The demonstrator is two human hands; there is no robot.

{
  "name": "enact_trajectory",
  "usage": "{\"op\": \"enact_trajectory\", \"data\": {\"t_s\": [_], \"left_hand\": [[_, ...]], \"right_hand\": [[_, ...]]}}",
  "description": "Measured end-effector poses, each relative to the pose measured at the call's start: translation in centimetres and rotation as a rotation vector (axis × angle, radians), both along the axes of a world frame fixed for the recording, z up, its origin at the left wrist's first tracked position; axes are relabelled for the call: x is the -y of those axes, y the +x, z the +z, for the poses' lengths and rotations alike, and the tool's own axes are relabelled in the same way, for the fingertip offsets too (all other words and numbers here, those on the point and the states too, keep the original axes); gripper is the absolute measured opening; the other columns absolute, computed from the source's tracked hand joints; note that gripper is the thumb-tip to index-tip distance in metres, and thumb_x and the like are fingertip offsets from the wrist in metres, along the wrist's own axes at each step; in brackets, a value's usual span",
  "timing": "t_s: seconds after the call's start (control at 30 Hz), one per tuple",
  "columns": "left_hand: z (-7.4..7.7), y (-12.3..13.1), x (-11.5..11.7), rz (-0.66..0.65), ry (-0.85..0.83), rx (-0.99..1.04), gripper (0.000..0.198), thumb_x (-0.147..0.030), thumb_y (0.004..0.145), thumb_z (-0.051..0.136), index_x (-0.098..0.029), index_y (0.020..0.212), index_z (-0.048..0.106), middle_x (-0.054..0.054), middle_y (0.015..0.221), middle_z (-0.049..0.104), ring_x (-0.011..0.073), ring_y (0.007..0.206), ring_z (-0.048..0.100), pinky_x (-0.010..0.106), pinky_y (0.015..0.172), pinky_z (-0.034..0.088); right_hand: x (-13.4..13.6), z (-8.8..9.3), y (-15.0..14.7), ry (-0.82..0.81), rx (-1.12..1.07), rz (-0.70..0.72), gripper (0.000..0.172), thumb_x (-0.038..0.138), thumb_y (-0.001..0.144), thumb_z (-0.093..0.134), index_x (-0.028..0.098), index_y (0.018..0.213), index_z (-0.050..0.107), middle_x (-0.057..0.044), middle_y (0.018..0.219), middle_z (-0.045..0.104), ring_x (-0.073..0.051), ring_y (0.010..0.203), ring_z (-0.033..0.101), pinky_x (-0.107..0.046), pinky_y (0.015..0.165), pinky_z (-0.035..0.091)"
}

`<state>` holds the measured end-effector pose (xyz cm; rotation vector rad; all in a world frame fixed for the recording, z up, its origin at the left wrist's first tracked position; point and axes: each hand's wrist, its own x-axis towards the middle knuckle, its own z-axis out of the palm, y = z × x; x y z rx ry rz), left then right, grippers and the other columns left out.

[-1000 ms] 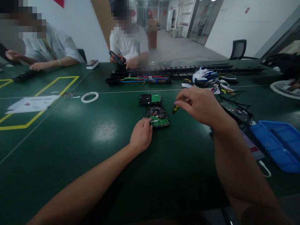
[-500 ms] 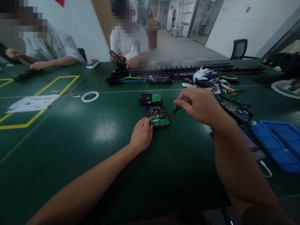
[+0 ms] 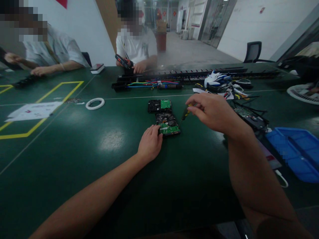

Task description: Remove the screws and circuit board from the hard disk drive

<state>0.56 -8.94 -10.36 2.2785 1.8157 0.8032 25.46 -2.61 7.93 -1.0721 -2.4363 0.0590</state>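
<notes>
On the green table lies a hard drive with a green circuit board along its near side. My left hand is closed on the left end of that drive, fingers together over its edge. In my right hand a small green and yellow screwdriver is pinched by its handle, slanting down. Its tip is at the right end of the circuit board. A second hard drive, black with a green board, lies just beyond the first.
A blue tray, another drive with cables, and gloves lie to the right. Left are a white ring and a paper sheet. Black rails run along the far side, where two people sit.
The fingers of my right hand have shifted on the screwdriver, and more of its yellow-striped handle shows. My left hand stays on the drive. The whole view has moved slightly.
</notes>
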Motion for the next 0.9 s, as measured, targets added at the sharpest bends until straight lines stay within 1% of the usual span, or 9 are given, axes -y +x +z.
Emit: {"op": "enact_trajectory", "data": {"t_s": [0.17, 0.3, 0.47, 0.53, 0.6, 0.8, 0.9], "left_hand": [[0.10, 0.01, 0.03, -0.012, 0.000, -0.014, 0.043, -0.030, 0.108, 0.044, -0.011, 0.146, 0.050, 0.019, 0.148, 0.061, 0.0325, 0.146, 0.052, 0.053, 0.125, 0.040], [0.21, 0.05, 0.04, -0.008, -0.010, -0.011, 0.043, -0.031, 0.108, 0.044, -0.012, 0.146, 0.051, 0.019, 0.148, 0.061, 0.0320, 0.147, 0.051, 0.054, 0.125, 0.040], [0.15, 0.05, 0.02, -0.015, -0.002, -0.005, 0.042, -0.031, 0.108, 0.044, -0.015, 0.146, 0.050, 0.017, 0.149, 0.061, 0.0323, 0.147, 0.051, 0.056, 0.124, 0.041], [0.12, 0.03, 0.01, -0.018, 0.002, -0.006, 0.042, -0.030, 0.108, 0.044, -0.014, 0.146, 0.050, 0.017, 0.148, 0.061, 0.0322, 0.147, 0.051, 0.055, 0.124, 0.041], [0.12, 0.01, 0.01, -0.018, 0.004, -0.010, 0.042, -0.029, 0.107, 0.044, -0.013, 0.146, 0.050, 0.018, 0.148, 0.061, 0.0324, 0.147, 0.051, 0.055, 0.124, 0.041], [0.29, 0.06, 0.04, -0.011, -0.003, -0.014, 0.043, -0.031, 0.107, 0.046, -0.012, 0.145, 0.051, 0.019, 0.147, 0.061, 0.0333, 0.145, 0.053, 0.055, 0.124, 0.042], [0.24, 0.06, 0.03, -0.010, 0.006, -0.010, 0.042, -0.030, 0.107, 0.047, -0.012, 0.144, 0.052, 0.020, 0.147, 0.062, 0.0335, 0.145, 0.053, 0.056, 0.124, 0.041]], "right_hand": [[-0.06, -0.13, -0.09, 0.048, -0.023, -0.016, 0.008, 0.026, 0.092, 0.066, 0.022, 0.096, 0.072, -0.008, 0.093, 0.071, -0.027, 0.087, 0.064, -0.039, 0.079, 0.045], [0.03, -0.22, -0.46, 0.078, -0.055, -0.007, 0.006, 0.025, 0.090, 0.066, 0.021, 0.092, 0.070, -0.009, 0.092, 0.068, -0.028, 0.089, 0.062, -0.040, 0.080, 0.044], [-0.04, -0.26, -0.71, 0.079, -0.067, 0.013, 0.007, 0.022, 0.088, 0.066, 0.022, 0.094, 0.069, -0.008, 0.092, 0.068, -0.028, 0.087, 0.062, -0.041, 0.082, 0.044], [-0.06, -0.25, -0.64, 0.057, -0.055, 0.020, 0.005, 0.024, 0.090, 0.065, 0.022, 0.093, 0.070, -0.008, 0.093, 0.070, -0.026, 0.084, 0.062, -0.041, 0.081, 0.044], [-0.02, -0.23, -0.54, 0.037, -0.052, 0.023, 0.007, 0.025, 0.092, 0.064, 0.022, 0.092, 0.071, -0.008, 0.094, 0.071, -0.025, 0.083, 0.063, -0.039, 0.079, 0.044], [0.08, -0.20, -0.41, 0.036, -0.028, 0.033, 0.017, 0.019, 0.093, 0.061, 0.021, 0.103, 0.074, -0.008, 0.099, 0.073, -0.024, 0.083, 0.063, -0.038, 0.079, 0.045], [-0.01, -0.18, -0.34, 0.028, -0.024, 0.035, 0.016, 0.020, 0.094, 0.062, 0.022, 0.105, 0.073, -0.007, 0.099, 0.072, -0.023, 0.082, 0.063, -0.038, 0.080, 0.045]]}}
